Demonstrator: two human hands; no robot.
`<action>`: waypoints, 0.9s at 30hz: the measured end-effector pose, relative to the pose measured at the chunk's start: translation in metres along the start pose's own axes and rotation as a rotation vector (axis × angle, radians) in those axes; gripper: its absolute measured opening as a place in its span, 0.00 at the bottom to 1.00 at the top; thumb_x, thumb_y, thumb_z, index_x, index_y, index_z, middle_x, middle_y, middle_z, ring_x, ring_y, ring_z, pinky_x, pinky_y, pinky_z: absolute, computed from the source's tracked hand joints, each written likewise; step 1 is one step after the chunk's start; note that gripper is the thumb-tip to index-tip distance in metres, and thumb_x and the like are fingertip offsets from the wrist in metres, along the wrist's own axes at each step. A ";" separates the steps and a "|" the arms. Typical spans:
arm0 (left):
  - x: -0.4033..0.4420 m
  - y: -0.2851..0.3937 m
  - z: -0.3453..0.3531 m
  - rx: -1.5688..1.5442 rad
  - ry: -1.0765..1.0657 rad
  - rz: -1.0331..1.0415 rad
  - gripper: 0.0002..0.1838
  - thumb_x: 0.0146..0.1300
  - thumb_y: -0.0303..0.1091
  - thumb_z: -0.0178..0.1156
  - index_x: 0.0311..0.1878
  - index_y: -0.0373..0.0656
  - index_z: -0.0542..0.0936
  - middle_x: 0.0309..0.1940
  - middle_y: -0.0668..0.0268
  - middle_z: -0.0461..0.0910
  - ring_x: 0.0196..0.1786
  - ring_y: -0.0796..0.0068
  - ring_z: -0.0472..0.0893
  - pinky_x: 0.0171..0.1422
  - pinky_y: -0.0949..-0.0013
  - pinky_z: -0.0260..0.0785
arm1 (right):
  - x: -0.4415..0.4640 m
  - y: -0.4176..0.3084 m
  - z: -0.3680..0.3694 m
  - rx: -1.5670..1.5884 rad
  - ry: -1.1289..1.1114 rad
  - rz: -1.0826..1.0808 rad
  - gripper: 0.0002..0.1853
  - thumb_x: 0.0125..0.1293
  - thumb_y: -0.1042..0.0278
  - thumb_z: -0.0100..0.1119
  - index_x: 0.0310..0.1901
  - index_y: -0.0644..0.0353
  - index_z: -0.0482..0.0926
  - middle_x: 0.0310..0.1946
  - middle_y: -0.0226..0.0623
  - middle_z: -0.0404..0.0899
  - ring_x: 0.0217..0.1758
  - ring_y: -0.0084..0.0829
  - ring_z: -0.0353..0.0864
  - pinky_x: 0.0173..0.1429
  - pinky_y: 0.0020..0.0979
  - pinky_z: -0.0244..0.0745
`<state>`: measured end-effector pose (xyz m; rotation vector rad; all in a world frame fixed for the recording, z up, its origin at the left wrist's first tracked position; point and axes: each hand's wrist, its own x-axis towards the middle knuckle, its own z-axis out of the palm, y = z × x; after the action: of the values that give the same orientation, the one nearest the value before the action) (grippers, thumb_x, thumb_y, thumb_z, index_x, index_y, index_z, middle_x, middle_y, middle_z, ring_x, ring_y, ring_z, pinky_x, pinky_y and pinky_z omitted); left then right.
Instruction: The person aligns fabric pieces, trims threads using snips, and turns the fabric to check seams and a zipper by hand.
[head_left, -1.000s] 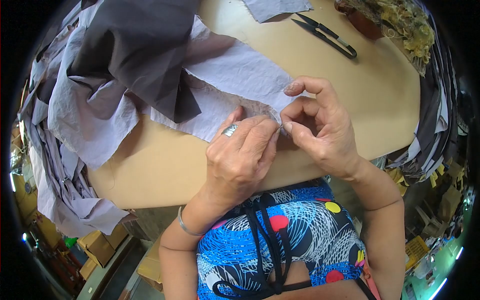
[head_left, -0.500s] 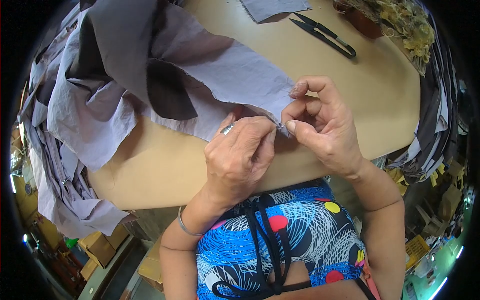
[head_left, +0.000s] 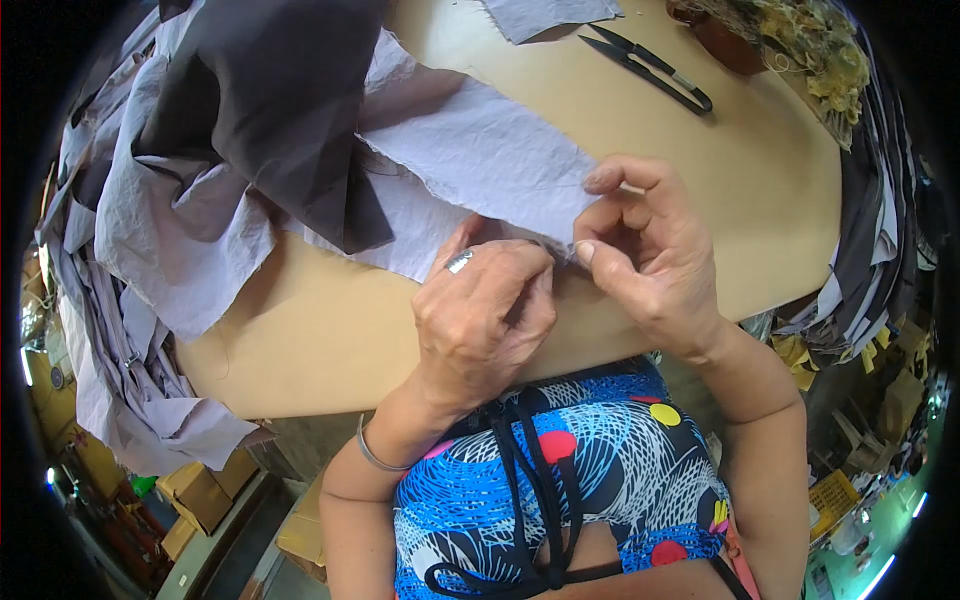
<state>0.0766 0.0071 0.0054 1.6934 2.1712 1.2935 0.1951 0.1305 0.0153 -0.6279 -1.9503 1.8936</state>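
A pale lilac cloth lies across the table, with a dark grey cloth folded over its left part. At the cloth's near right corner, my left hand, with a ring on one finger, is closed on the edge. Just to its right, my right hand pinches the tip of the same corner between thumb and finger, its other fingers curled. The fingertips of both hands are close together. Whatever fine thread may be between them is too small to make out.
Black thread snips lie on the tan table, beyond my right hand. A small cloth piece is at the far edge. Thread scraps are heaped at the far right. Cloths hang over the left and right table edges.
My right hand has shifted slightly right, and the gap between the hands has widened a little. The dark cloth first swung left, then back right. The snips have not moved.
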 end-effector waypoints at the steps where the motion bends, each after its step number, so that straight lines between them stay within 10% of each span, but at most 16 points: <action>1: 0.000 -0.001 -0.001 -0.011 -0.001 -0.010 0.09 0.46 0.20 0.63 0.32 0.41 0.77 0.27 0.65 0.80 0.30 0.65 0.81 0.53 0.54 0.73 | 0.000 -0.001 0.000 -0.013 0.000 -0.008 0.25 0.57 0.86 0.54 0.56 0.59 0.62 0.30 0.30 0.74 0.33 0.15 0.71 0.38 0.17 0.66; 21: 0.003 0.001 -0.001 -0.028 -0.039 -0.076 0.07 0.47 0.22 0.64 0.30 0.43 0.78 0.24 0.68 0.80 0.28 0.69 0.80 0.55 0.54 0.69 | 0.000 0.005 0.009 -0.191 0.119 -0.147 0.25 0.50 0.85 0.58 0.52 0.59 0.70 0.24 0.31 0.74 0.23 0.23 0.75 0.28 0.24 0.72; 27: 0.003 0.000 0.002 -0.007 -0.011 -0.045 0.07 0.47 0.22 0.64 0.29 0.44 0.78 0.23 0.68 0.79 0.27 0.70 0.80 0.54 0.54 0.69 | 0.006 0.007 0.010 -0.538 0.149 -0.542 0.26 0.44 0.84 0.60 0.49 0.58 0.73 0.24 0.33 0.73 0.27 0.35 0.77 0.33 0.33 0.74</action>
<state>0.0770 0.0107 0.0052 1.6359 2.1825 1.2764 0.1853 0.1253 0.0078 -0.3078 -2.2438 0.9822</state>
